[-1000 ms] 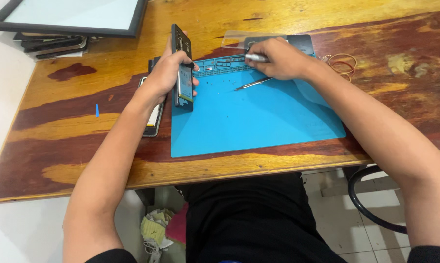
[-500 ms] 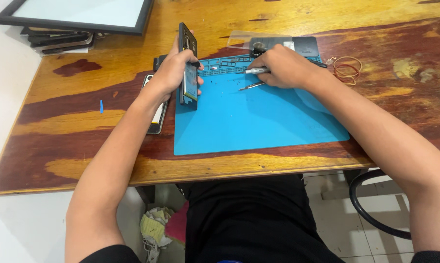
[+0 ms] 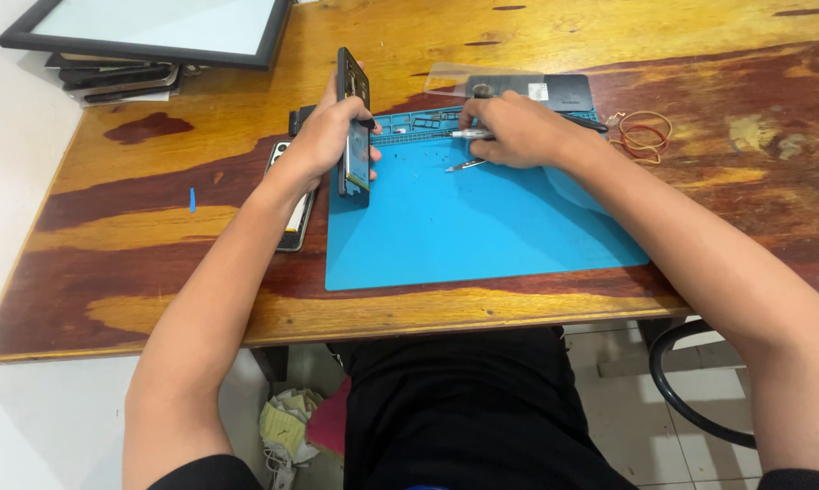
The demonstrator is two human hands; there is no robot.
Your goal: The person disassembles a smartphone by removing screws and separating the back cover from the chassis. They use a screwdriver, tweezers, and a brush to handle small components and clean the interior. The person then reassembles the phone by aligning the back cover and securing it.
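Standing on edge: dark phone (image 3: 353, 127), left hand (image 3: 323, 141) gripping.

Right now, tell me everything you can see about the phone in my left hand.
The phone is a slim dark slab stood on its long edge at the left border of the blue mat, its lower end on the mat and its top pointing away. The left hand clasps its middle. The side facing right shows pale, bluish parts; whether that is a screen or open insides is unclear.

Dark phone (image 3: 353, 122) on edge, upright.
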